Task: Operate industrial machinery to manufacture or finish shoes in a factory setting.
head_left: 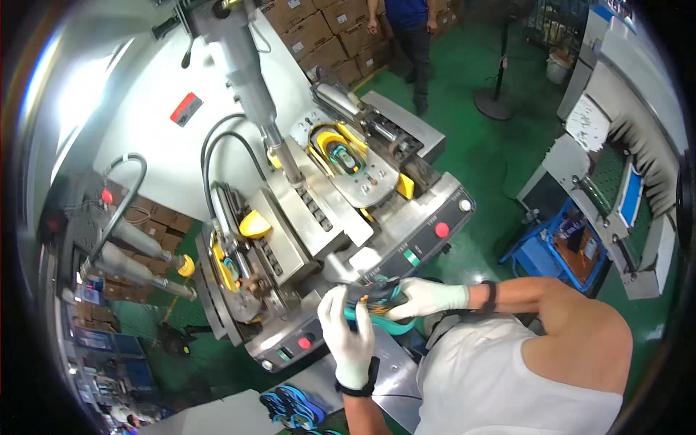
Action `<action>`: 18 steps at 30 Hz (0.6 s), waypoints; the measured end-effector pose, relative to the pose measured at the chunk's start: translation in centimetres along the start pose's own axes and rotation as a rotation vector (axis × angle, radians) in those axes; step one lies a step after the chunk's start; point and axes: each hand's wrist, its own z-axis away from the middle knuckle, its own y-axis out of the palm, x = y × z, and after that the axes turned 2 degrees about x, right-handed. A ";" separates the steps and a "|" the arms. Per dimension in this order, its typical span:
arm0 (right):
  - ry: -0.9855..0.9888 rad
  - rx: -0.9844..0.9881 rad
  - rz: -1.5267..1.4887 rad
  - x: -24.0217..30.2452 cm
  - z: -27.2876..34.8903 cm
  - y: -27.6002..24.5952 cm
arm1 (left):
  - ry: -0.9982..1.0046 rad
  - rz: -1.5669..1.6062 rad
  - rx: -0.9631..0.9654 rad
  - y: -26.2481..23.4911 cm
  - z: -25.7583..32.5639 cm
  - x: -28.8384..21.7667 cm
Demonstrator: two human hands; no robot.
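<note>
**Shoe held in two gloved hands at the press**

Gloves, white and snug, covered both hands. The left hand [346, 335] rose from the lower edge with its fingers curled around the near side of a dark shoe with a teal sole [378, 304], and the right hand [426, 299] came in from the right and was clamped on the far side of the same shoe, a dark band at each wrist. The shoe sat between the two palms, just in front of the person's chest and just above the near edge of the grey press machine [341, 217]. Below the left forearm, a few blue shoes [290, 407] lay on a grey surface.

Beyond the hands, a red button [441, 230] showed on the machine's front panel. Farther in, a second shoe [344, 157] sat in a yellow-edged mould on the right station, and a yellow pad [254, 225] stood on the left station. On the green floor to the right stood a blue bin [552, 250]. Farthest off, brown cartons [319, 32] were stacked, with another person [409, 36] standing beside them.
</note>
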 end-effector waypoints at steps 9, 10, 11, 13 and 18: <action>0.067 -0.534 -0.564 -2.2 7.3 -14.0 | 0.200 -0.122 0.303 19.6 -26.8 13.2; 0.014 -0.609 -0.560 -2.1 7.2 -14.3 | 0.102 -0.145 0.371 22.0 -28.5 15.8; 0.016 -0.659 -0.554 -2.2 7.5 -14.7 | 0.057 -0.213 0.416 24.3 -29.9 16.7; 0.023 -0.721 -0.561 -2.0 8.1 -15.0 | -0.010 -0.375 0.499 27.6 -31.2 19.1; 0.093 -0.789 -0.584 -0.8 7.7 -15.8 | 0.021 -0.385 0.675 29.4 -34.4 22.9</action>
